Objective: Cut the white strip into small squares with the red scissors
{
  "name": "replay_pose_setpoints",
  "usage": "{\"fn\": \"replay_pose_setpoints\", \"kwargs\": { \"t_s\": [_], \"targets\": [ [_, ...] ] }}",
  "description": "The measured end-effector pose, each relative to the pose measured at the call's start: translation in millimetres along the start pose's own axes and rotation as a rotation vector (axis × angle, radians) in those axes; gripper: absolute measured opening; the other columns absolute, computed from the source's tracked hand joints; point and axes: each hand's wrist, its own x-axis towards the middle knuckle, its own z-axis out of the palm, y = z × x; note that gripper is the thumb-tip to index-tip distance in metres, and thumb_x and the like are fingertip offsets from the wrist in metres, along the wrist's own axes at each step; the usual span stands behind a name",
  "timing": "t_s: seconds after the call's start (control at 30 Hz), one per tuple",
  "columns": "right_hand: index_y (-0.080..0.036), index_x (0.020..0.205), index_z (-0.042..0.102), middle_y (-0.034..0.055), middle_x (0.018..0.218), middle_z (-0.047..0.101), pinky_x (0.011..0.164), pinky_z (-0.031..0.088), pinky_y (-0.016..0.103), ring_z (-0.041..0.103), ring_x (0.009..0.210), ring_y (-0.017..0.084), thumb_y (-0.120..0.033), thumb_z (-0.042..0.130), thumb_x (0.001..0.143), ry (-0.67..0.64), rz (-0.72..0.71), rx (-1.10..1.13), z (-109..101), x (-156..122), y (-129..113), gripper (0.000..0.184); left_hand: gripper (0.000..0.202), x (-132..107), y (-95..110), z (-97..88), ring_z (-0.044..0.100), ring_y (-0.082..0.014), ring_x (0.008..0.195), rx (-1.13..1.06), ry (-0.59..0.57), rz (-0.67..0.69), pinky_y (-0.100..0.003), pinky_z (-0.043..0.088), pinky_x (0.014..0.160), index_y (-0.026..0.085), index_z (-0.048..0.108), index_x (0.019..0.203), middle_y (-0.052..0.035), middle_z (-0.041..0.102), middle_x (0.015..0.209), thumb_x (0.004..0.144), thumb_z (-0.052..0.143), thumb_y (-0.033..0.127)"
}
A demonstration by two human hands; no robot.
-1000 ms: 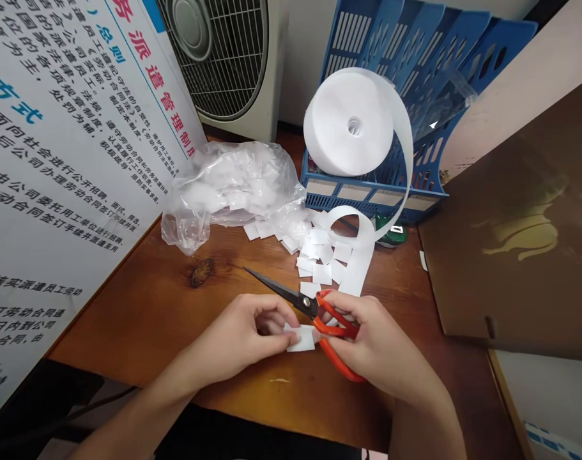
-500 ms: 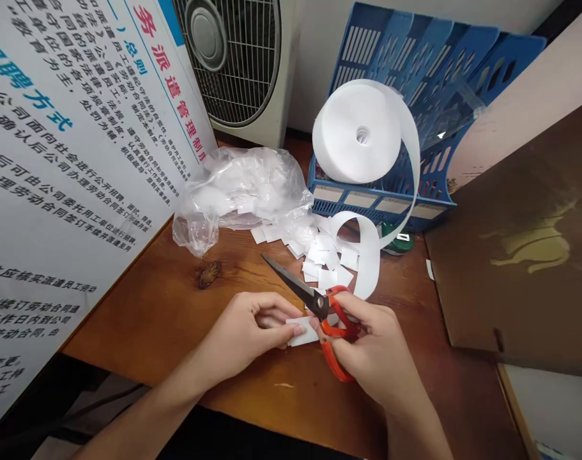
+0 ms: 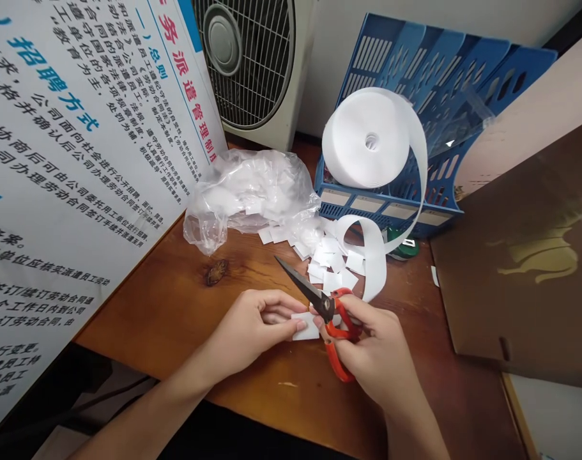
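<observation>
My left hand (image 3: 257,332) pinches the end of a white strip (image 3: 306,326) between thumb and fingers, low over the table. In my right hand (image 3: 374,342) are scissors with orange handles (image 3: 339,365); their dark blades point up and left and look closed. My right thumb and fingertips also touch the strip's right part, which is partly hidden behind the scissors. The strip appears to run up to a large white roll (image 3: 365,137) through a loose loop (image 3: 375,255). Several cut white pieces (image 3: 336,280) lie scattered just beyond the blades.
A clear plastic bag (image 3: 252,191) of white pieces lies behind the hands. The roll leans on a blue file rack (image 3: 391,206), beside a small green object (image 3: 404,248). A box fan (image 3: 247,57), a printed board (image 3: 80,166) and a brown box (image 3: 515,287) surround the wooden table (image 3: 176,300).
The whole view has shifted slightly, with the scene sitting a little further right. Both hands keep nearly the same hold on the strip and the scissors.
</observation>
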Motion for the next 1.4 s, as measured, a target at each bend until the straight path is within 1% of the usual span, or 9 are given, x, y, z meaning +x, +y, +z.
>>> {"fn": "replay_pose_setpoints", "kwargs": {
  "t_s": [0.3,0.43,0.63,0.8,0.9,1.0,1.1,1.27,1.4],
  "targets": [
    [-0.020,0.075,0.053,-0.0051,0.066,0.039,0.056,0.030,0.025,0.032,0.063,0.012,-0.011,0.065,0.080,-0.013,0.025,-0.042,-0.3,2.4,0.5,0.016,0.024,-0.4,0.5,0.5,0.076,-0.0151,0.080,-0.012,-0.018,-0.005,-0.020,0.056,0.073,0.014,0.076,0.103,-0.0065,0.082,0.093,0.082,0.082,0.024],
    [-0.021,0.084,0.055,-0.0042,0.072,0.051,0.061,0.036,0.024,0.042,0.066,0.012,-0.019,0.066,0.085,-0.079,0.059,-0.001,-2.9,3.7,-1.2,0.011,0.025,-1.6,-1.2,0.0,0.075,-0.0151,0.082,-0.003,-0.037,0.008,-0.020,0.054,0.074,0.015,0.075,0.107,-0.0066,0.082,0.093,0.085,0.080,0.025],
    [-0.020,0.083,0.057,-0.0023,0.076,0.057,0.065,0.041,0.025,0.054,0.074,0.015,-0.013,0.062,0.084,-0.147,0.151,0.168,-6.6,2.3,-6.9,0.009,0.030,-2.5,0.6,-0.9,0.072,-0.0156,0.079,0.037,-0.070,0.024,-0.021,0.053,0.073,0.015,0.078,0.109,-0.0071,0.081,0.092,0.087,0.079,0.035],
    [-0.020,0.082,0.056,-0.0026,0.075,0.059,0.067,0.045,0.024,0.060,0.076,0.017,-0.007,0.063,0.080,-0.152,0.236,0.302,-8.3,3.0,-5.1,0.014,0.033,-2.9,3.1,-0.6,0.070,-0.0166,0.073,0.082,-0.217,0.014,-0.024,0.055,0.072,0.015,0.084,0.102,-0.0081,0.080,0.084,0.092,0.072,0.043],
    [-0.020,0.083,0.058,-0.0025,0.076,0.059,0.067,0.046,0.024,0.062,0.079,0.017,-0.005,0.063,0.078,-0.131,0.219,0.280,-9.0,2.6,-3.3,0.016,0.035,-2.5,0.1,-0.4,0.073,-0.0184,0.078,0.046,-0.203,0.003,-0.025,0.058,0.076,0.016,0.082,0.112,-0.0086,0.081,0.088,0.095,0.069,0.042],
    [-0.020,0.081,0.060,-0.0017,0.077,0.063,0.066,0.046,0.025,0.063,0.078,0.018,-0.008,0.065,0.080,-0.101,0.184,0.234,-6.9,1.3,-0.9,0.013,0.035,-0.7,-3.5,-0.6,0.073,-0.0194,0.080,0.060,-0.194,0.032,-0.026,0.059,0.078,0.015,0.082,0.110,-0.0087,0.081,0.089,0.097,0.065,0.042],
    [-0.019,0.085,0.067,-0.0003,0.077,0.065,0.067,0.047,0.026,0.063,0.074,0.018,-0.014,0.071,0.080,0.000,0.140,0.145,-2.3,1.6,2.0,0.008,0.036,0.5,-4.2,-1.7,0.073,-0.0208,0.081,0.174,-0.144,0.111,-0.026,0.058,0.076,0.015,0.083,0.103,-0.0076,0.081,0.090,0.100,0.059,0.043],
    [-0.019,0.088,0.066,-0.0021,0.072,0.059,0.057,0.042,0.023,0.052,0.061,0.012,-0.034,0.084,0.078,0.398,0.181,0.261,-3.0,5.3,6.8,0.025,0.028,-5.6,0.9,-2.5,0.076,-0.0235,0.094,0.511,0.086,0.331,-0.027,0.055,0.085,0.024,0.082,0.112,-0.0036,0.082,0.108,0.101,0.058,0.034],
    [-0.022,0.091,0.059,-0.0046,0.067,0.051,0.048,0.033,0.021,0.043,0.054,0.010,-0.047,0.080,0.083,0.475,0.302,0.437,-9.9,-13.1,10.6,0.033,0.028,-11.2,5.7,-2.1,0.076,-0.0261,0.103,0.617,0.154,0.318,-0.030,0.054,0.091,0.028,0.082,0.117,-0.0022,0.081,0.116,0.101,0.059,0.035]
  ]
}}
